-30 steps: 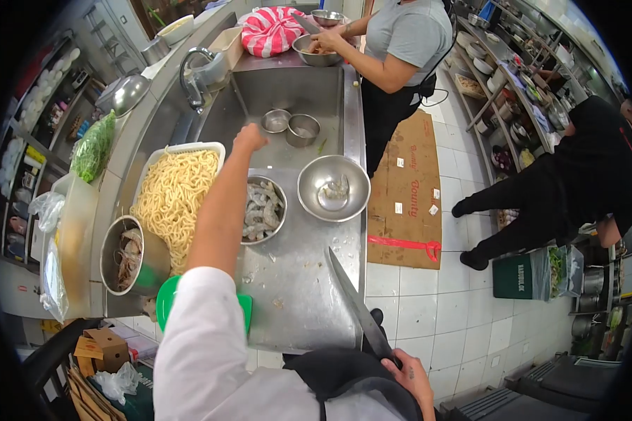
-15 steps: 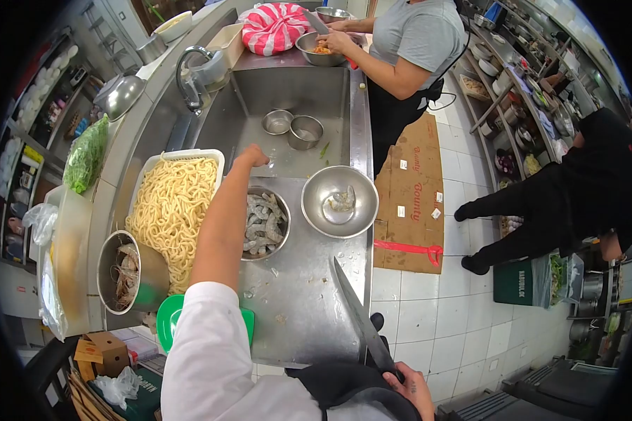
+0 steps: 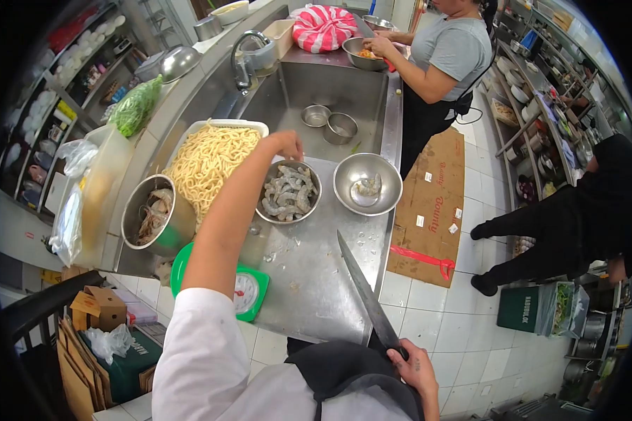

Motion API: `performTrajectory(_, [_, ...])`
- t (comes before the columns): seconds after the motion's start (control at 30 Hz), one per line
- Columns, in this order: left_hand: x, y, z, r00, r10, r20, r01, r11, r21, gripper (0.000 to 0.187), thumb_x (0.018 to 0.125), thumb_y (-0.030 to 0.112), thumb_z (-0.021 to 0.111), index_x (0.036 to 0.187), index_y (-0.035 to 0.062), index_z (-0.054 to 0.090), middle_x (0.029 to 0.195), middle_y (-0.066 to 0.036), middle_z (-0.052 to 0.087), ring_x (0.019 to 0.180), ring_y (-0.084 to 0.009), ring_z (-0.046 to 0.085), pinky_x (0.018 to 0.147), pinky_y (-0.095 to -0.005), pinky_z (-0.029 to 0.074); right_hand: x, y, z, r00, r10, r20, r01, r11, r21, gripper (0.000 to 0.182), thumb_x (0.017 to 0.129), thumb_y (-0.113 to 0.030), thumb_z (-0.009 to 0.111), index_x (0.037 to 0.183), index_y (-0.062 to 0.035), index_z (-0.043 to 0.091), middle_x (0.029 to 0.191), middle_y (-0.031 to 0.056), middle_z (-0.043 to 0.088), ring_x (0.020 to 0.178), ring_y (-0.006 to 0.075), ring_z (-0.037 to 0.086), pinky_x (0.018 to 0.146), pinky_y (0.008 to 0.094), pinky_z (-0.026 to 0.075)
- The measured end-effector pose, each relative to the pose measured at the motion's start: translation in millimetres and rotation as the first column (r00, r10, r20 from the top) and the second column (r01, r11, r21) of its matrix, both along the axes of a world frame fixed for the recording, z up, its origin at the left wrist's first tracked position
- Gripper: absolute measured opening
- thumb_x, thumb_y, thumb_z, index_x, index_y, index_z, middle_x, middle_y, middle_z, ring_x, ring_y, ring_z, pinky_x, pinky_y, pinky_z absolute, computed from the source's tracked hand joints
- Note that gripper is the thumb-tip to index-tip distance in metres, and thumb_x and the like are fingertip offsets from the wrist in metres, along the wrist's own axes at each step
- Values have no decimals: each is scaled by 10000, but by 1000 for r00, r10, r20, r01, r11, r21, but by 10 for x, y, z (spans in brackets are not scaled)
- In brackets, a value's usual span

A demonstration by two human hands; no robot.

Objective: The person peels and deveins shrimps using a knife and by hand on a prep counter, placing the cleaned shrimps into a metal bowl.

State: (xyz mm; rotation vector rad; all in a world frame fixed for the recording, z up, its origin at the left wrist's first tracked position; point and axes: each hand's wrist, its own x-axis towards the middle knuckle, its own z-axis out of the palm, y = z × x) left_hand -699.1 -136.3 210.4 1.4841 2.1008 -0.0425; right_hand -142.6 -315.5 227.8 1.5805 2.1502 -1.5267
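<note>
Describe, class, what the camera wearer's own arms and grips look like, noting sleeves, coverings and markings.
A loose, plain white cloth sleeve covers the left upper arm, leaving the left forearm bare. The left grip and right grip are human hands without gloves; the right has a small dark marking near the thumb. The right sleeve cannot be made out.

The bag [image 3: 324, 29] is striped red and white, the scale [image 3: 256, 295] green.

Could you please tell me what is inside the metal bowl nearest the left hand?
The metal bowl holds a heap of grey shrimp. The upper ones show; they cover the bowl's bottom, so whatever lies under them cannot be seen.
</note>
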Motion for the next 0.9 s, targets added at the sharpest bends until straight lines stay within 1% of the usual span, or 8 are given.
performTrajectory(0.07, [107, -131, -154, 991, -136, 7, 136, 990, -38, 354, 691, 267, 761, 987, 81, 710, 899, -92, 709, 825, -198, 669, 754, -326, 524, 62, -7, -85, 1000, 8, -5, -8, 1000, -3, 342, 849, -334, 665, 967, -22, 590, 569, 186, 544, 498, 297, 526, 533, 361, 426])
performTrajectory(0.13, [284, -271, -313, 972, -225, -63, 232, 962, 144, 321, 665, 241, 767, 953, 113, 711, 909, -49, 704, 848, -202, 666, 767, -314, 521, 102, -40, -99, 1000, 12, -6, -12, 1000, -9, 341, 849, -337, 665, 961, -24, 590, 569, 184, 547, 504, 298, 540, 534, 362, 429])
performTrajectory(0.33, [613, -548, -441, 955, -159, -249, 242, 903, 354, 320, 656, 196, 795, 911, 147, 608, 858, -36, 665, 916, -232, 636, 862, -422, 435, 239, -180, -144, 999, 8, -35, -8, 1000, 2, 338, 855, -339, 657, 953, -23, 587, 562, 173, 566, 510, 287, 595, 532, 358, 443])
performTrajectory(0.5, [525, -423, -536, 914, -218, -343, 301, 930, 211, 247, 710, 237, 740, 890, 162, 587, 866, -62, 668, 939, -271, 627, 861, -461, 406, 307, -365, -125, 994, -81, -80, 80, 997, -14, 372, 865, -333, 660, 925, 23, 571, 543, 139, 561, 479, 187, 586, 494, 320, 448])
performTrajectory(0.6, [444, -422, -378, 957, -180, -226, 257, 888, 382, 165, 709, 174, 679, 871, 151, 658, 877, -87, 687, 863, -289, 654, 740, -395, 511, 296, -458, -138, 982, -123, -145, 119, 992, -34, 359, 874, -319, 653, 889, 28, 560, 544, 100, 558, 479, 144, 573, 479, 294, 445])
performTrajectory(0.7, [687, -564, 184, 998, -65, 7, 56, 905, 422, 206, 710, 142, 737, 882, 60, 659, 883, -129, 687, 847, -286, 660, 752, -366, 513, 252, -524, -193, 968, -196, -158, 181, 978, -108, 302, 889, -270, 639, 850, 15, 546, 554, 66, 555, 466, 123, 553, 461, 270, 432])
performTrajectory(0.73, [801, -655, 302, 998, -53, 30, 34, 891, 452, 209, 729, 146, 752, 874, 41, 643, 773, -88, 653, 732, -199, 624, 684, -322, 500, 230, -542, -190, 970, -201, -139, 185, 976, -117, 302, 889, -270, 639, 850, 15, 546, 554, 66, 555, 466, 123, 553, 461, 270, 432])
performTrajectory(0.9, [1514, -1369, 305, 920, -205, 334, 88, 938, 334, 171, 754, 121, 727, 879, 41, 642, 770, -57, 652, 729, -143, 608, 670, -298, 492, 134, -651, -234, 949, -259, -181, 244, 964, -102, 240, 903, -201, 624, 817, 4, 533, 557, 32, 541, 455, 94, 522, 441, 249, 411])
